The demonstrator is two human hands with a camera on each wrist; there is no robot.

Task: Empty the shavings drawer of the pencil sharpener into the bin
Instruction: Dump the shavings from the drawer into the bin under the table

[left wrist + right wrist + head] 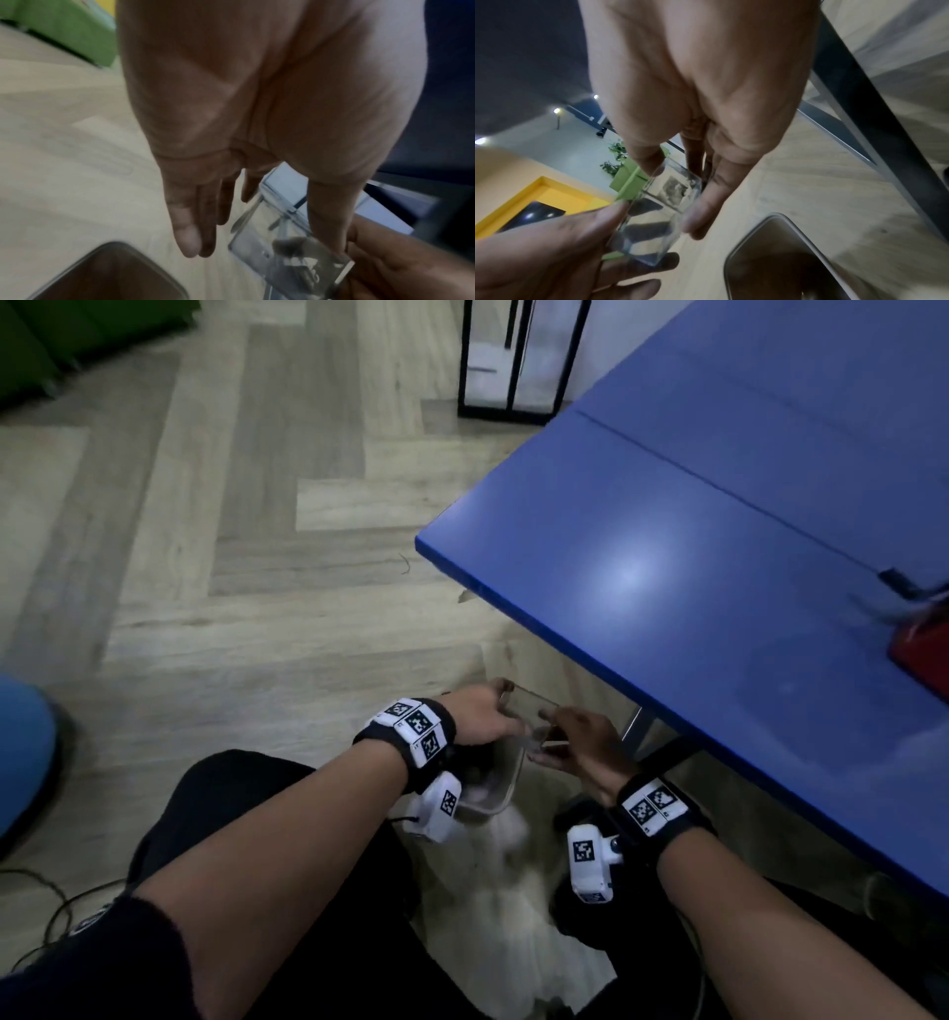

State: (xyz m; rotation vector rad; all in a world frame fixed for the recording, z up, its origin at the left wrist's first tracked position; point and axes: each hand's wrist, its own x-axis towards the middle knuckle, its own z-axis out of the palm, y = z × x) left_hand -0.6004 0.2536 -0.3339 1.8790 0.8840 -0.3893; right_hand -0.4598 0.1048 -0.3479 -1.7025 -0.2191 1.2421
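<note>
Both of your hands meet low in front of your knees, beside the corner of the blue table [683, 588], and between them they hold the clear drawer [531, 711]. Your left hand [482, 719] pinches one end of it: in the left wrist view the thumb [326, 219] lies along the drawer's side while the other fingers [190, 229] reach down straight and close together just beside it. Your right hand [583, 744] grasps the opposite end, with its thumb [647, 162] pressed on one clear wall and a finger [706, 205] against the other. The drawer [659, 211] is see-through plastic, held tilted in the air, and a dark clump of shavings [675, 190] sits inside against one wall; the same clump shows in the left wrist view [287, 246]. Below your hands stands the bin [506, 788], a pale container with a rounded rim and a dark inside; from the wrist cameras its opening [795, 259] lies just beside the drawer, not straight under it. The floor [231, 557] is pale wood planks. At the far right edge of the table a red thing [924, 654] is partly in view, too blurred to tell what it is.
</note>
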